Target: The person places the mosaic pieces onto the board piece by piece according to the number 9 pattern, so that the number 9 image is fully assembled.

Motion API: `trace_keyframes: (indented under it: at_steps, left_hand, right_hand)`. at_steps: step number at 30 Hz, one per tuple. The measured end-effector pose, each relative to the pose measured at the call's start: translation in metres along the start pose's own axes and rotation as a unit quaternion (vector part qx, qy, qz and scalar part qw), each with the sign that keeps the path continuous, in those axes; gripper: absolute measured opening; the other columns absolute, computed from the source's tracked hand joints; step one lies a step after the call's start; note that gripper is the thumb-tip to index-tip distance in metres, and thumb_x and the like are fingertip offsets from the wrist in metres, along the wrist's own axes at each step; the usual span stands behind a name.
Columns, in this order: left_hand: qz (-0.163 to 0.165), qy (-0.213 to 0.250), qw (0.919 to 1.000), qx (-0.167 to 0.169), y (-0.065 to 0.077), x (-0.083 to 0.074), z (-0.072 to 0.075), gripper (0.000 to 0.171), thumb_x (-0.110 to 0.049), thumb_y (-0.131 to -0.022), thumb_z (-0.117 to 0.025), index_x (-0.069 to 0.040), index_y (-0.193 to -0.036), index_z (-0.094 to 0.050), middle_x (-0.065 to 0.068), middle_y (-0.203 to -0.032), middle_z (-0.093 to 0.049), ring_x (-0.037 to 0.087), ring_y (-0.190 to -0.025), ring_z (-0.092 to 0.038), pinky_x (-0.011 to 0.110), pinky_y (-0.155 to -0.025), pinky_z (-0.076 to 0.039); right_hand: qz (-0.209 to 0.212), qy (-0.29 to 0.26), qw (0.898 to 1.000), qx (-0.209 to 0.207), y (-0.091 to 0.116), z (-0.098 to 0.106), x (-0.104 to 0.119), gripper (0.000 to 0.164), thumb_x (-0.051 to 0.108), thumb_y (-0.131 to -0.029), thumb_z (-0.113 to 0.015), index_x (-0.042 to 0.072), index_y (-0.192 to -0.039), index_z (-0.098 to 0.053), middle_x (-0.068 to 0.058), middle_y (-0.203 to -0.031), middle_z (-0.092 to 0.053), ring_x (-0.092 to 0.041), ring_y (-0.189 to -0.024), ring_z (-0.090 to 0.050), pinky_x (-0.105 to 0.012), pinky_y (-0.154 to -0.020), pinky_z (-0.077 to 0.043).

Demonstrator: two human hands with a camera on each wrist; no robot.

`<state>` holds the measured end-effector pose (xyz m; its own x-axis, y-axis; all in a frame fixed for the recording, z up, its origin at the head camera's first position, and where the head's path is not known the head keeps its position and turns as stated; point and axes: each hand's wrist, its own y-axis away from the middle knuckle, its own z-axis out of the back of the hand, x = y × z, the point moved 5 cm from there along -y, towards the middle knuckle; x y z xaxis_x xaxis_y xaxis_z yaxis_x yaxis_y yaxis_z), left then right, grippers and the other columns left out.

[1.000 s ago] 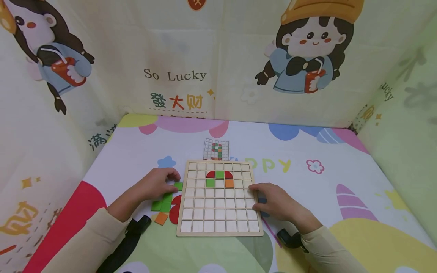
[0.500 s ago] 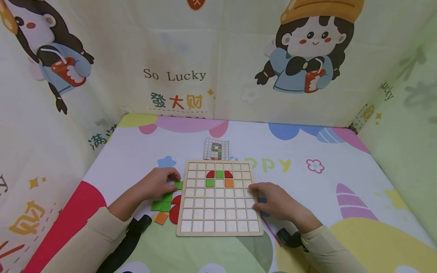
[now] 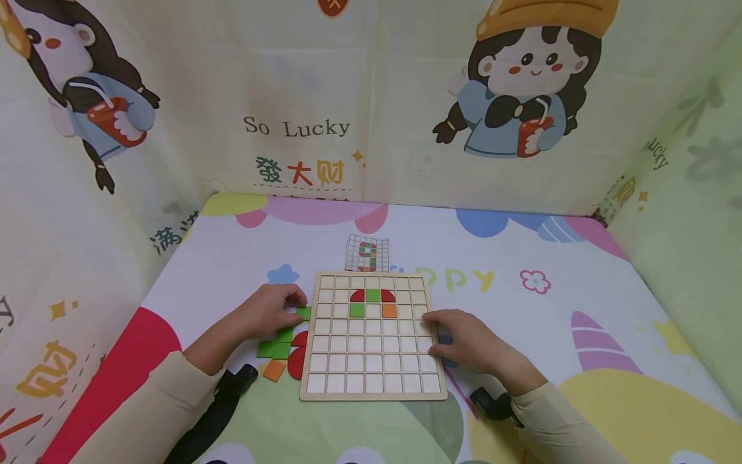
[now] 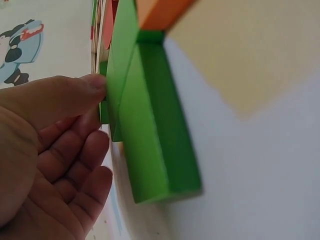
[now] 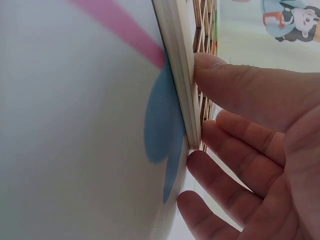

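Note:
A wooden grid board lies flat in the head view. Near its top sit two red rounded pieces, two green squares and an orange square. To the left of the board, my left hand pinches a green square tile between thumb and forefinger, close to the frame; part of the tile is hidden. In the left wrist view the thumb touches a green tile's edge. My right hand rests its thumb and fingertips on the board's right edge, fingers relaxed.
Left of the board lie several green tiles, red rounded pieces and an orange tile. A small printed pattern card lies behind the board. A patterned cloth covers the table, with fabric walls around it.

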<state>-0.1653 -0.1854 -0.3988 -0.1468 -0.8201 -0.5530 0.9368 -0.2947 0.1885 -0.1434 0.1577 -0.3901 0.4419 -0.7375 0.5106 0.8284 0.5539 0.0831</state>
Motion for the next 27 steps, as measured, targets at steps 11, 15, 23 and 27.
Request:
trace_keyframes:
  at_steps: [11, 15, 23, 27]
  left_hand:
    - [0.003, 0.001, 1.0000, -0.006, -0.0007, 0.0007, 0.0020, 0.024, -0.016, -0.086, -0.078, -0.008, -0.107, -0.067, 0.002, -0.102, -0.064, 0.023, -0.097, -0.055, 0.044, -0.089, -0.052]
    - [0.007, 0.002, 1.0000, -0.007, -0.0012, 0.0000, 0.0039, 0.026, -0.016, -0.086, -0.078, -0.009, -0.108, -0.067, 0.003, -0.103, -0.064, 0.024, -0.099, -0.055, 0.044, -0.089, -0.053]
    - [0.003, 0.017, 0.9998, -0.007, -0.0029, -0.0030, 0.0057, 0.025, -0.015, -0.086, -0.077, -0.008, -0.108, -0.067, 0.003, -0.104, -0.065, 0.024, -0.100, -0.058, 0.044, -0.089, -0.053]
    - [-0.008, 0.027, 0.9995, -0.012, -0.0033, -0.0061, 0.0067, 0.023, -0.014, -0.086, -0.077, -0.007, -0.106, -0.067, 0.001, -0.101, -0.066, 0.023, -0.099, -0.059, 0.043, -0.088, -0.054]
  right_hand:
    - [-0.002, 0.001, 1.000, 0.000, 0.0002, 0.0004, 0.0001, 0.049, 0.015, -0.084, -0.080, 0.003, -0.129, -0.063, -0.012, -0.126, -0.064, -0.036, -0.121, -0.056, -0.054, -0.102, -0.042]
    - [-0.004, 0.000, 1.000, 0.000, 0.0003, 0.0001, -0.0002, 0.050, 0.015, -0.084, -0.080, 0.002, -0.129, -0.063, -0.012, -0.127, -0.064, -0.037, -0.122, -0.055, -0.054, -0.102, -0.042]
    - [-0.004, -0.003, 1.000, 0.001, 0.0006, -0.0011, -0.0010, 0.050, 0.015, -0.084, -0.079, 0.002, -0.129, -0.062, -0.013, -0.128, -0.064, -0.038, -0.122, -0.055, -0.054, -0.103, -0.041]
    - [-0.001, -0.003, 1.000, -0.001, 0.0007, -0.0011, -0.0011, 0.050, 0.014, -0.084, -0.079, 0.001, -0.129, -0.062, -0.013, -0.127, -0.064, -0.037, -0.121, -0.056, -0.054, -0.102, -0.042]
